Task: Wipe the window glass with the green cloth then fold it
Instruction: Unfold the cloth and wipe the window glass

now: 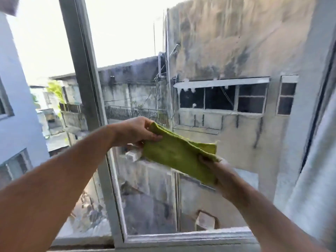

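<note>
looks like fold time: green cloth (179,157) hangs stretched between my left grip (140,130) and right grip (214,165), both pinching its ends, off the window glass (209,73). i'd match corners first.

Head-worn view, close, forward and down toward window glass (209,51).

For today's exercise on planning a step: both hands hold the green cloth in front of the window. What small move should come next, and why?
Probably bring the left hand across to the right hand, folding the green cloth in half. It hangs stretched between them, off the glass.
</note>
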Available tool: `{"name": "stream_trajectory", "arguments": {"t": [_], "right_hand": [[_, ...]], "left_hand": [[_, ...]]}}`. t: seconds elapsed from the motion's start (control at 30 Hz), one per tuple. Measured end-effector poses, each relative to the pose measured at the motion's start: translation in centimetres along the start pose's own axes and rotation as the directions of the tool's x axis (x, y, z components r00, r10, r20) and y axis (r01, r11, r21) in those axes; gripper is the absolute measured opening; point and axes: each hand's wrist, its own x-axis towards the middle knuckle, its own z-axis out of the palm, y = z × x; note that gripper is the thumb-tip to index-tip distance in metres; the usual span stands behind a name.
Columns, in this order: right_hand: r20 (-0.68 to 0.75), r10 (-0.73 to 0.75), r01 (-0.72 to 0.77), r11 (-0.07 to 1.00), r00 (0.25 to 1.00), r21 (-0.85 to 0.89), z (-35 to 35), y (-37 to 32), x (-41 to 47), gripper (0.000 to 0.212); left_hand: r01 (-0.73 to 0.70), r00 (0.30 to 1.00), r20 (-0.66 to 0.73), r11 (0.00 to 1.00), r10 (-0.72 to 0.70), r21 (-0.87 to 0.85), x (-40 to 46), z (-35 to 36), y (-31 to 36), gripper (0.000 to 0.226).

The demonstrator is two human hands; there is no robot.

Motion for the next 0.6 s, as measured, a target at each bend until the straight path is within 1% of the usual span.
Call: {"name": "stream_trajectory", "arguments": {"t": [0.03,0.07,0.1,0.13,0.17,0.2,0.23,0.27,0.3,0.33,0.37,0.4,0.43,0.47,0.5,0.53,0.57,0.6], "right_hand": [[-0.062,-0.056,0.052,0.997,0.996,-0.063,-0.8,-1.7,0.7,0.029],[-0.109,-0.121,0.107,0.986,0.987,-0.125,-1.4,-3.7,1.3,0.02],[-0.15,-0.194,0.163,0.968,0.97,-0.193,-1.7,-5.6,2.1,0.018],[-0.185,-0.283,0.227,0.934,0.941,-0.274,-1.8,-7.4,2.7,0.021],[-0.214,-0.401,0.307,0.879,0.891,-0.366,-1.4,-9.3,3.5,0.023],[-0.214,-0.546,0.409,0.788,0.81,-0.461,-0.8,-11.0,4.0,0.02],[-0.178,-0.695,0.51,0.654,0.697,-0.558,-0.1,-12.8,4.6,0.016],[-0.124,-0.805,0.561,0.505,0.58,-0.657,0.6,-14.4,5.2,0.018],[-0.07,-0.877,0.557,0.362,0.475,-0.747,1.0,-15.9,5.9,0.026],[-0.008,-0.921,0.499,0.219,0.39,-0.839,1.4,-17.0,6.7,0.037],[0.083,-0.949,0.386,0.044,0.306,-0.921,1.6,-17.8,7.5,0.05],[0.227,-0.948,0.258,-0.168,0.221,-0.951,1.7,-18.4,8.2,0.063],[0.447,-0.882,0.17,-0.423,0.146,-0.89,1.6,-18.7,8.9,0.072],[0.69,-0.717,0.117,-0.68,0.1,-0.724,1.6,-19.0,9.4,0.073],[0.873,-0.48,0.093,-0.869,0.087,-0.487,1.6,-19.3,9.9,0.069],[0.965,-0.247,0.091,-0.963,0.09,-0.254,1.6,-19.7,10.3,0.062],[0.991,-0.078,0.097,-0.991,0.105,-0.088,1.7,-20.3,10.9,0.056],[0.991,0.022,0.107,-0.994,0.133,0.007,1.8,-20.9,11.4,0.052]], "left_hand": [[-0.036,0.996,-0.079,0.999,0.038,0.022,0.5,0.0,0.6,0.017],[-0.085,0.985,-0.15,0.996,0.086,0.008,1.2,0.0,1.3,0.015],[-0.149,0.967,-0.211,0.989,0.142,-0.017,1.8,0.2,2.2,0.016],[-0.219,0.941,-0.273,0.975,0.201,-0.034,2.4,0.2,3.1,0.017],[-0.29,0.905,-0.337,0.956,0.26,-0.042,3.0,0.0,4.2,0.018],[-0.355,0.863,-0.403,0.933,0.305,-0.053,3.4,-0.2,5.3,0.018],[-0.411,0.818,-0.467,0.909,0.336,-0.065,4.0,-0.5,6.7,0.019],[-0.451,0.777,-0.526,0.889,0.346,-0.081,4.5,-0.8,8.0,0.022],[-0.474,0.741,-0.579,0.876,0.34,-0.093,5.0,-1.1,9.2,0.03],[-0.482,0.716,-0.617,0.871,0.327,-0.097,5.5,-1.4,10.1,0.037],[-0.48,0.698,-0.643,0.873,0.316,-0.092,6.0,-1.4,10.6,0.042],[-0.472,0.683,-0.662,0.878,0.309,-0.078,6.4,-1.5,11.0,0.042],[-0.458,0.674,-0.675,0.887,0.3,-0.064,6.8,-1.5,11.1,0.038],[-0.44,0.668,-0.686,0.897,0.289,-0.051,7.1,-1.6,11.0,0.034],[-0.42,0.664,-0.691,0.907,0.285,-0.03,7.2,-1.7,11.1,0.03],[-0.405,0.654,-0.694,0.914,0.302,0.017,7.2,-1.9,11.0,0.029],[-0.4,0.619,-0.699,0.91,0.358,0.112,7.2,-2.3,11.1,0.028],[-0.389,0.552,-0.697,0.881,0.458,0.27,7.1,-2.8,11.2,0.027]]}}
